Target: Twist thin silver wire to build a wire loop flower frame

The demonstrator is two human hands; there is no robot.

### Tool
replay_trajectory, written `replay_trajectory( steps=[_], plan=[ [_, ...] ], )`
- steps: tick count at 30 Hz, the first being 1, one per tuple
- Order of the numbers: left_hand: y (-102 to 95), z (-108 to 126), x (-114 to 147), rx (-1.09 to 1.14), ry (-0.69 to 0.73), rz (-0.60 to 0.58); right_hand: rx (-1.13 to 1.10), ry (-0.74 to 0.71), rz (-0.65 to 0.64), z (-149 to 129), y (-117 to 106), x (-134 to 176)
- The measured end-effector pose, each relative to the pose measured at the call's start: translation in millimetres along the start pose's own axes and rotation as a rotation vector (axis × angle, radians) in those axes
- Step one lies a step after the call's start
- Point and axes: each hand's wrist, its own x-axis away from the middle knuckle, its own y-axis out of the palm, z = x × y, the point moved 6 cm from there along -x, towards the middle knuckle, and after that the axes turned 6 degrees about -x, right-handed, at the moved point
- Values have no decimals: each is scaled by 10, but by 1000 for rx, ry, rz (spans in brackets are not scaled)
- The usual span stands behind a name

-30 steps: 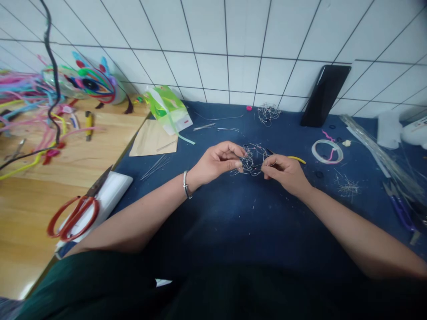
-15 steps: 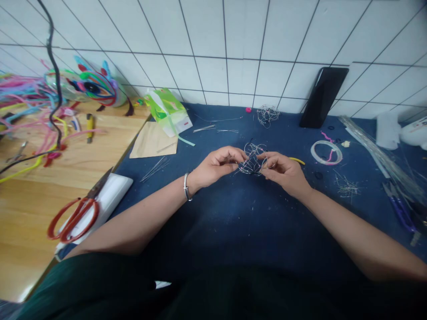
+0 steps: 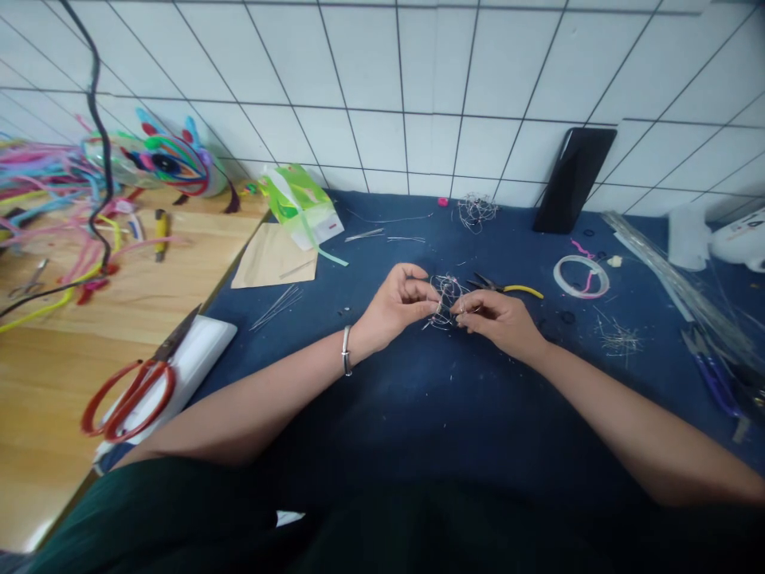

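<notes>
A tangled ball-like piece of thin silvery wire (image 3: 443, 320) is held between my hands, just above the dark blue cloth. My left hand (image 3: 402, 307) pinches its left side between thumb and fingers. On the other side my right hand (image 3: 495, 317) pinches the wire with thumb and fingertips. The fingers hide part of the wirework. Behind my right hand lie yellow-handled pliers (image 3: 523, 290), jaws pointing left. A similar wire ball (image 3: 476, 210) rests near the wall.
Left are red-handled scissors (image 3: 128, 399) on a white box, a paper envelope (image 3: 272, 255) and a green packet (image 3: 292, 195). Right are a phone (image 3: 574, 179) leaning on the wall, a clear ring-shaped coil (image 3: 559, 275), wire scraps (image 3: 620, 339) and blue-handled pliers (image 3: 714, 379).
My hands have drawn slightly closer together and the wire ball has turned and shifted a little left and down. The yellow-handled pliers show more fully now.
</notes>
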Motion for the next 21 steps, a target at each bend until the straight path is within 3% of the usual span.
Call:
replay_trajectory(
  steps=[2, 8, 11, 17, 21],
  plan=[
    [2, 5, 20, -46, -4, 51, 15, -15, -3, -4, 6, 1],
    [125, -15, 64, -165, -140, -68, 68, -25, -57, -19, 43, -3],
    [149, -36, 71, -191, -158, -69, 88, -41, -55, -23, 53, -9],
    [68, 38, 20, -431, 22, -38, 103, -43, -53, -44, 61, -27],
    [-99, 197, -43, -630, 158, 12, 102, -16, 46, -59, -60, -39]
  ],
)
